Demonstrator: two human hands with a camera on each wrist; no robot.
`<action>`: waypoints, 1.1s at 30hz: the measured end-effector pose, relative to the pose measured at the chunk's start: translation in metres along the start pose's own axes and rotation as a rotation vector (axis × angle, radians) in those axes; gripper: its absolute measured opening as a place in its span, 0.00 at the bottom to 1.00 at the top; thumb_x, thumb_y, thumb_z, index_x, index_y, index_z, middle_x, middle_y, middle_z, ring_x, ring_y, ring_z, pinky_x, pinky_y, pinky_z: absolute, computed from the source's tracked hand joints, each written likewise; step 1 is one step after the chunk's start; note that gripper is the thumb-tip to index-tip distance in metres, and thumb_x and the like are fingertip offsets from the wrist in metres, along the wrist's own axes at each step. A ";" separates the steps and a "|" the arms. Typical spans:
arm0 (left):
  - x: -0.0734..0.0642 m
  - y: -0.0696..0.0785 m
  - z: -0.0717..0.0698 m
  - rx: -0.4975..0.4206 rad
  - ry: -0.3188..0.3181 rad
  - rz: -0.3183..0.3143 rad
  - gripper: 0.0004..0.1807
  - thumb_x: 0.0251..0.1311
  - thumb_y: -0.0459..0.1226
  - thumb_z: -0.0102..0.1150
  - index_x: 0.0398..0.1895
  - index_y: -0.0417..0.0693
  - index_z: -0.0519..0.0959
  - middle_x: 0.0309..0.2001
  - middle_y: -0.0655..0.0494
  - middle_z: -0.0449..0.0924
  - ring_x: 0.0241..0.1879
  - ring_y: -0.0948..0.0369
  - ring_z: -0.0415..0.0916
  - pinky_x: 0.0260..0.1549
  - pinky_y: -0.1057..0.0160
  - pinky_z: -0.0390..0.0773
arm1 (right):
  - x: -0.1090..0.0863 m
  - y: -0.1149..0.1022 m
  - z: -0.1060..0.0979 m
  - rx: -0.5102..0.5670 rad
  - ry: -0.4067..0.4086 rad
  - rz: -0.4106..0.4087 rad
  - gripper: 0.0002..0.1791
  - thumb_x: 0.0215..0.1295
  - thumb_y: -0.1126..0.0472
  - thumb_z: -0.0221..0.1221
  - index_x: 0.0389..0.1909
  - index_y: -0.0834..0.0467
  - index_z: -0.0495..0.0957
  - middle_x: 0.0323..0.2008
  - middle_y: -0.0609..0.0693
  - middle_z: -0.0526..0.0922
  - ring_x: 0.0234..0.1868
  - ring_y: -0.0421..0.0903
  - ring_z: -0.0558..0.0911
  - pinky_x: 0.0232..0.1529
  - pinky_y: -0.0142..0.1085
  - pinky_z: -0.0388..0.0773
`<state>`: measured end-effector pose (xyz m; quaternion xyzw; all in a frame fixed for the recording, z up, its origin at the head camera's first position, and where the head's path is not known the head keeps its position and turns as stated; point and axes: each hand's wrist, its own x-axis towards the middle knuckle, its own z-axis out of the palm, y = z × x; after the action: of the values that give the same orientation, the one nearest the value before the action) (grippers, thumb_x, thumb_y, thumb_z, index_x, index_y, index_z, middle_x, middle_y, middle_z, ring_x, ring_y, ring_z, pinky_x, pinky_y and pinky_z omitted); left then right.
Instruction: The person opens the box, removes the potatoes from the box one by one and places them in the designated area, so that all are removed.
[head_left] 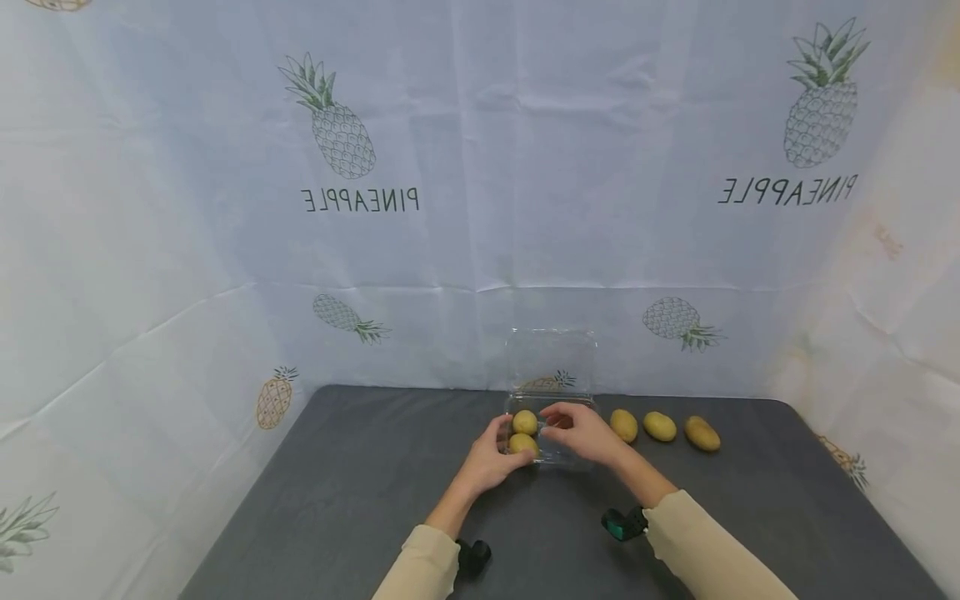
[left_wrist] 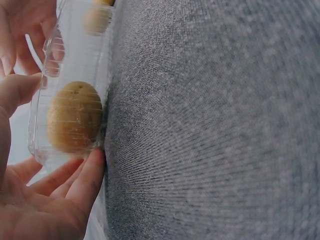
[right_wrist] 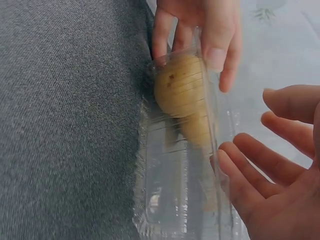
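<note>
A clear plastic clamshell container (head_left: 558, 455) stands on the table with its lid (head_left: 551, 358) raised at the back. Two yellow potatoes lie in its left part, a rear potato (head_left: 525, 422) and a front potato (head_left: 522, 443). My left hand (head_left: 486, 463) grips the container's left end, its thumb at the front rim and its fingers against the side wall (left_wrist: 42, 130). Over the right part hovers my right hand (head_left: 588, 433), fingers spread and loosely bent, holding nothing. In the right wrist view its fingertips are beside the container's rim (right_wrist: 216, 165).
Right of the container three more potatoes lie in a row: a near one (head_left: 623, 425), a middle one (head_left: 660, 427) and a far-right one (head_left: 702, 434). A dark grey cloth covers the table (head_left: 337, 500). Pineapple-printed curtains (head_left: 480, 233) hang behind and at both sides.
</note>
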<state>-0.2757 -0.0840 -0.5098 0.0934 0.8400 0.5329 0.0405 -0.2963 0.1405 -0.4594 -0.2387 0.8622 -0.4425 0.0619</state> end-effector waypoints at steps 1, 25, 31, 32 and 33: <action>0.000 0.000 0.000 -0.002 -0.001 0.000 0.43 0.61 0.49 0.70 0.75 0.45 0.63 0.63 0.40 0.74 0.61 0.44 0.75 0.54 0.43 0.78 | 0.002 0.001 0.001 -0.001 -0.012 -0.004 0.23 0.74 0.55 0.60 0.62 0.65 0.77 0.53 0.60 0.82 0.52 0.55 0.82 0.49 0.50 0.81; 0.000 -0.004 0.000 -0.004 -0.025 -0.002 0.45 0.61 0.50 0.71 0.77 0.47 0.62 0.67 0.39 0.70 0.64 0.43 0.73 0.53 0.43 0.79 | 0.030 0.018 0.025 0.054 -0.221 0.013 0.23 0.69 0.63 0.62 0.63 0.67 0.76 0.56 0.62 0.81 0.57 0.61 0.80 0.50 0.49 0.82; 0.001 -0.004 -0.001 0.001 -0.026 -0.005 0.45 0.61 0.51 0.71 0.77 0.48 0.61 0.67 0.40 0.71 0.63 0.43 0.73 0.53 0.42 0.79 | 0.032 0.019 0.026 0.080 -0.239 0.024 0.24 0.69 0.64 0.62 0.63 0.68 0.75 0.55 0.61 0.82 0.55 0.59 0.81 0.49 0.49 0.81; 0.001 -0.004 -0.002 0.001 -0.026 -0.002 0.45 0.61 0.50 0.71 0.77 0.47 0.61 0.67 0.40 0.71 0.63 0.43 0.73 0.53 0.42 0.79 | 0.032 0.019 0.026 0.080 -0.239 0.022 0.24 0.68 0.64 0.63 0.63 0.69 0.76 0.54 0.60 0.82 0.54 0.58 0.82 0.49 0.49 0.81; 0.001 -0.004 -0.002 -0.001 -0.026 -0.003 0.45 0.61 0.51 0.71 0.77 0.48 0.61 0.67 0.40 0.71 0.63 0.43 0.73 0.53 0.42 0.79 | 0.033 0.019 0.026 0.074 -0.239 0.019 0.24 0.68 0.64 0.63 0.63 0.69 0.76 0.52 0.59 0.83 0.52 0.56 0.82 0.47 0.48 0.81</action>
<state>-0.2774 -0.0874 -0.5129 0.0988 0.8394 0.5319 0.0524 -0.3235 0.1154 -0.4864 -0.2790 0.8340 -0.4418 0.1771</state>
